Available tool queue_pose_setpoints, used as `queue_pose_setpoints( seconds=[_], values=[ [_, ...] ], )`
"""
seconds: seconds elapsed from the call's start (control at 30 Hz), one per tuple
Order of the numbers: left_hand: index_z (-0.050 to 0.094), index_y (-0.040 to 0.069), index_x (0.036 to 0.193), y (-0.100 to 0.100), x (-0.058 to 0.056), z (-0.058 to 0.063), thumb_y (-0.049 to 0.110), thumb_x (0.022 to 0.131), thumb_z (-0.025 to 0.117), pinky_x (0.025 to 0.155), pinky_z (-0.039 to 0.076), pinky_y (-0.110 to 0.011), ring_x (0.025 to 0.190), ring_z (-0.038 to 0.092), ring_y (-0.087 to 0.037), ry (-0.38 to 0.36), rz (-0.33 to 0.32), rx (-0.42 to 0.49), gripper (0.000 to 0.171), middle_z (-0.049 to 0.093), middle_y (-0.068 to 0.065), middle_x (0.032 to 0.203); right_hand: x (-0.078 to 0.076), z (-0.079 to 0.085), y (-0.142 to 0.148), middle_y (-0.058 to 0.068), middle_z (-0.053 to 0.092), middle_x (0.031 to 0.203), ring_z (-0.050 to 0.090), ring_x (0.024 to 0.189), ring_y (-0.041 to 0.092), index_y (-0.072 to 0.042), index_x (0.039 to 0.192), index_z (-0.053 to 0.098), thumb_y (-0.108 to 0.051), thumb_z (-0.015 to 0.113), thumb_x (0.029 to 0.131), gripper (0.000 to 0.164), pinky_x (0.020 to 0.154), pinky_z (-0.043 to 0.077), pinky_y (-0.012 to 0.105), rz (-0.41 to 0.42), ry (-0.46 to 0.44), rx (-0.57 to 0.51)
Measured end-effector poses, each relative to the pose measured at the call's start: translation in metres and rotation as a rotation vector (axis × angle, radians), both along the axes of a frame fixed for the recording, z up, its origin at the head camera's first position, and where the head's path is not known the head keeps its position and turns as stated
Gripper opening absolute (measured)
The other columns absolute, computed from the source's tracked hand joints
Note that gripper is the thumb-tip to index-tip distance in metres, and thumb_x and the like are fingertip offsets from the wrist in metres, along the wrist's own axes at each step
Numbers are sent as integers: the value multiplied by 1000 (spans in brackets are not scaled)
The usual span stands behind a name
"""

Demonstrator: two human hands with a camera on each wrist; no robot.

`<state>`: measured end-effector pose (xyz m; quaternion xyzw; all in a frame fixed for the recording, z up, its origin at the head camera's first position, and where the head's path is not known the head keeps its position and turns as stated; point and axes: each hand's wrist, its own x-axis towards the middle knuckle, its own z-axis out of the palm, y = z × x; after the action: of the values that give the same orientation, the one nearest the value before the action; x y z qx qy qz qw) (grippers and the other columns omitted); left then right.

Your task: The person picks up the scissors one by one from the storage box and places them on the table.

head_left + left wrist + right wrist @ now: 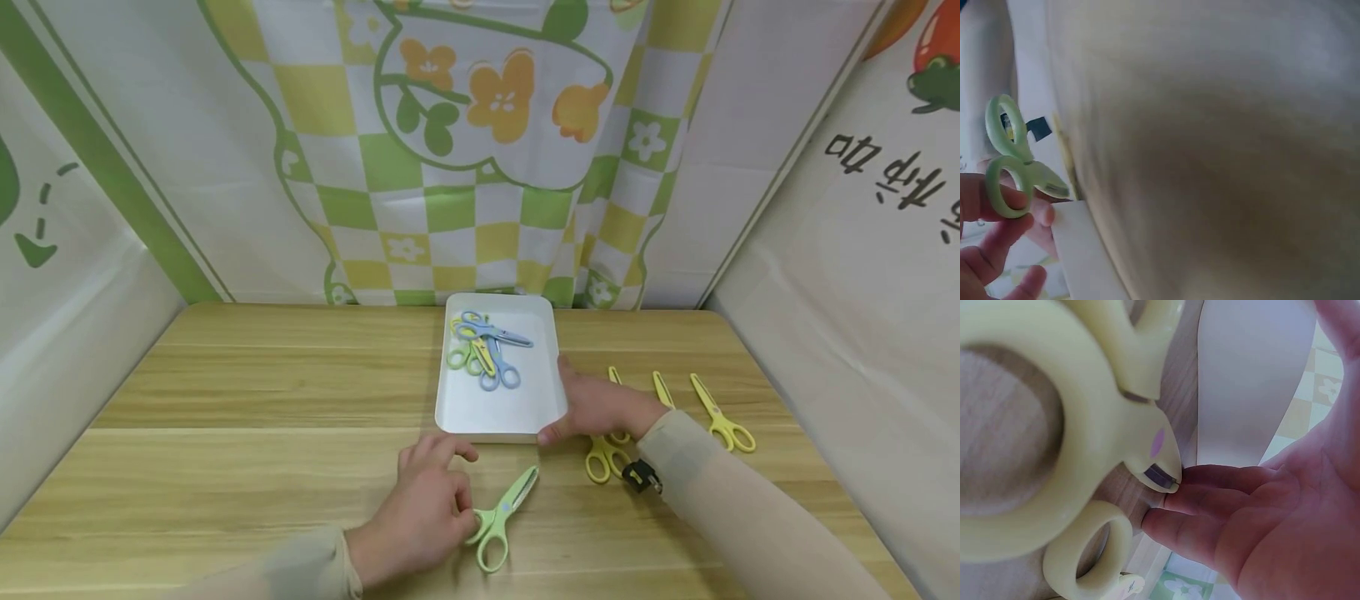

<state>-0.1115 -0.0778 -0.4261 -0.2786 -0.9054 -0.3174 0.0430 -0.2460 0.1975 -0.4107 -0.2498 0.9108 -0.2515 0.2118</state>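
Observation:
In the head view, my left hand (427,504) pinches a pair of light green scissors (501,518) by one handle loop, in front of the tray. The left wrist view shows the green scissors (1013,159) with a finger and thumb at the lower loop, held off the table. My right hand (600,406) rests against the right side of a white tray (536,408), thumb at its front corner and fingers extended. Inside the tray lie blue scissors (495,332), yellow scissors (482,354) and green scissors (457,358), overlapping at the left.
Several yellow scissors (722,414) lie on the wooden table (300,375) right of the tray, some partly hidden under my right forearm. Close by the right wrist, yellow scissors (1079,425) fill the wrist view. A patterned curtain (480,208) hangs behind the table.

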Motion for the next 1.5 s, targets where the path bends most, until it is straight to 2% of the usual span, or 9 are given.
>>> queue_pose_setpoints(
  seconds=[0.27,0.4,0.5,0.73,0.9,1.03,1.2,1.37,1.5],
  values=[
    [54,27,50,1,0,-3,20,76,73,90,30,-53,113,44,-29,25,-32,-238,33,59,-3,108,-1,-2,1,37,10,157,41,133,42,9,152,-12,-48,87,72,140,109,33,51,-2,3,9],
    [69,25,73,1,-2,3,31,79,75,93,34,-52,115,49,-28,121,-155,-379,11,62,0,112,-2,-3,1,37,12,156,44,130,41,9,153,-11,-47,88,72,140,107,35,51,3,10,-9],
    [72,25,93,1,-2,8,37,76,78,95,36,-51,115,52,-25,218,-277,-464,21,63,7,111,-3,-4,1,36,14,157,45,129,38,8,154,-9,-46,89,71,139,107,35,51,5,16,-21],
    [72,28,87,5,6,6,48,80,77,92,42,-40,92,56,-10,274,-437,-588,22,61,11,92,-2,-3,1,34,9,158,39,134,40,7,154,-9,-48,89,71,139,109,32,51,2,12,-14],
    [74,28,89,10,10,2,50,81,76,81,41,-32,91,50,-15,338,-421,-624,24,58,5,101,-1,-2,0,33,11,158,40,133,39,7,154,-9,-48,89,71,139,109,33,51,-8,7,-11],
    [74,23,87,14,16,1,45,78,77,70,37,-24,79,43,-12,409,-396,-647,25,51,5,91,-1,-2,0,33,12,158,41,132,37,7,155,-8,-48,89,71,139,109,33,50,-6,15,-7],
    [72,14,107,19,24,-1,52,80,75,66,39,-20,76,42,-10,416,-406,-714,46,51,3,93,-1,-2,0,33,13,158,42,131,35,7,154,-9,-49,88,71,140,108,34,49,-12,10,0],
    [69,10,122,18,29,-3,66,89,57,83,48,-22,97,57,-16,437,-432,-758,66,62,-5,111,-2,-3,-1,34,15,157,45,129,35,8,154,-8,-49,89,71,140,107,36,49,-7,20,6],
    [66,10,127,21,26,-4,66,93,51,100,44,-30,120,56,-26,444,-480,-795,67,60,-11,130,-2,-3,0,37,13,156,43,131,39,11,153,-8,-48,88,72,139,107,35,51,9,24,-7]
  ],
)
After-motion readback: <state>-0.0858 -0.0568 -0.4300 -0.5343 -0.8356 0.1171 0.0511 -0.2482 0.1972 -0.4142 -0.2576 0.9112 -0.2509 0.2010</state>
